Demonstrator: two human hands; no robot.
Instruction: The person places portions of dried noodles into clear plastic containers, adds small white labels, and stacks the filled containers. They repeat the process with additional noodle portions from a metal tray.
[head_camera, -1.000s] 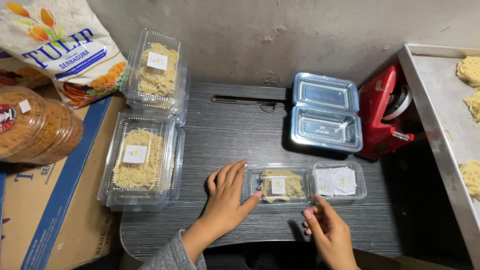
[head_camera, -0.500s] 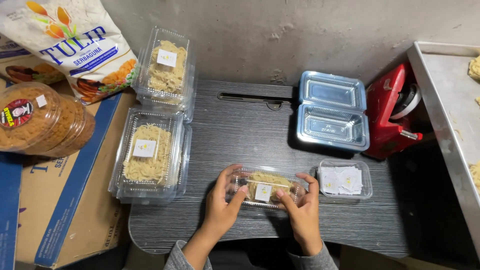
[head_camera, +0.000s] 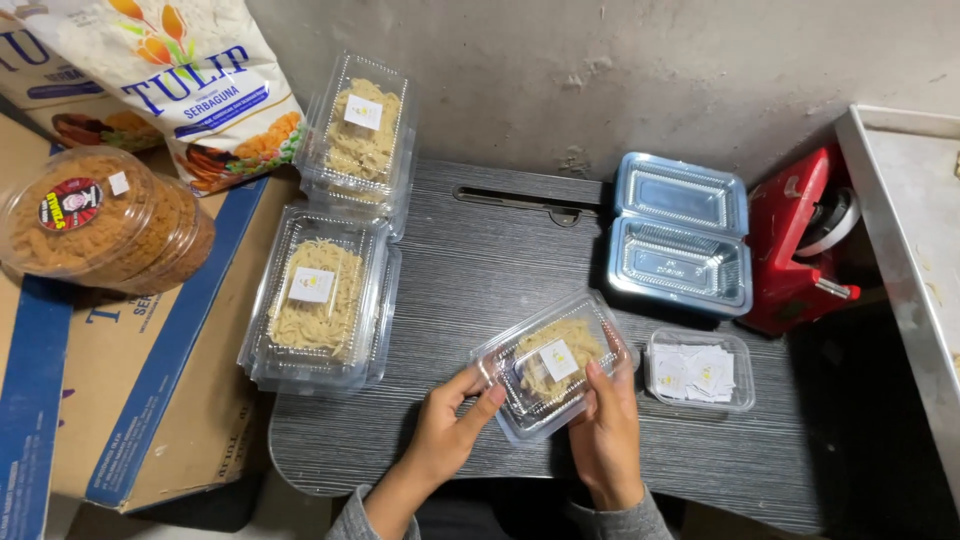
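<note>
Head view, both hands, left (head_camera: 445, 430), right (head_camera: 607, 435), gripping tilted clear noodle box (head_camera: 553, 365), white label

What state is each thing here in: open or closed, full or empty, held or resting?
Labelled noodle box: closed, filled, tilted, held by left hand and right hand.
Empty clear container: open.
Sticker tray: open, holding stickers.
Stacked noodle boxes: closed, filled.
Round jar: closed, full.
</note>
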